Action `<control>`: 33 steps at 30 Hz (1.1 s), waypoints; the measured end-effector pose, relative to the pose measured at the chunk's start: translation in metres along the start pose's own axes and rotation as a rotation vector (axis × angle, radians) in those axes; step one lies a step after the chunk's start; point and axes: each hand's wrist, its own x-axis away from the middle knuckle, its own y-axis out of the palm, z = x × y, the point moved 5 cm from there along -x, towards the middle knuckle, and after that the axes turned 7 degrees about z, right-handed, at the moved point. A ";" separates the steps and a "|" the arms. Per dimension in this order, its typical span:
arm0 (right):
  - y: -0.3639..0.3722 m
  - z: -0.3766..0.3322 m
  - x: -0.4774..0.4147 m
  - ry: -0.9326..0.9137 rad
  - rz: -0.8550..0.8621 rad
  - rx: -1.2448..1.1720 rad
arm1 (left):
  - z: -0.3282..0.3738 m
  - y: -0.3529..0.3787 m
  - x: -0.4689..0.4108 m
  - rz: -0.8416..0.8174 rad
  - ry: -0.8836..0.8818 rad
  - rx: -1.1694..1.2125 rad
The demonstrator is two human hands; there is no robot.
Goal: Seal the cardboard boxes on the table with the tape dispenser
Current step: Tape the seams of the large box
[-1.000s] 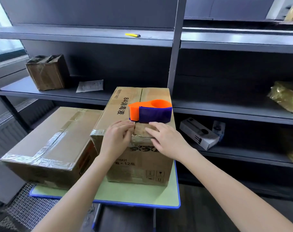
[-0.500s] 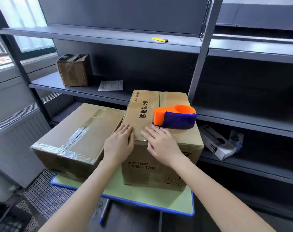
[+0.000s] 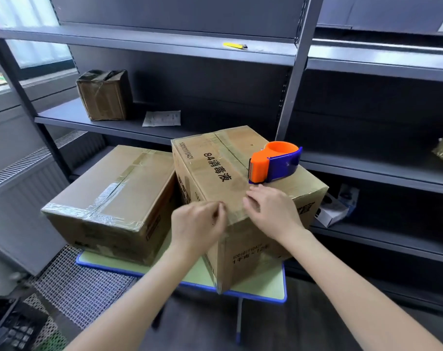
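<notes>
A tall cardboard box (image 3: 215, 160) with black print stands on the small green table (image 3: 261, 287), one corner turned toward me and clear tape along its top seam. On its top right lies the orange and blue tape dispenser (image 3: 275, 165), with no hand on it. My right hand (image 3: 271, 211) rests its bent fingertips on the box top, just in front of the dispenser. My left hand (image 3: 197, 226) is blurred, fingers curled in against the box's near top edge with nothing visible in them. A lower, taped box (image 3: 119, 193) sits to the left, touching the tall one.
Grey metal shelving (image 3: 164, 44) stands right behind the table. It carries a small taped box (image 3: 104, 95), a paper packet (image 3: 161, 118), a yellow cutter (image 3: 234, 45) and a white carton (image 3: 334, 211). A radiator and a mesh floor grate (image 3: 83, 285) lie to the left.
The tall box has turned so that a corner faces me, and the dispenser turned with it. My left hand went from flat on the top to curled at the near edge.
</notes>
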 end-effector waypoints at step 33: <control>-0.016 0.024 0.035 -0.039 -0.567 0.071 | 0.000 0.023 -0.030 -0.390 0.287 0.015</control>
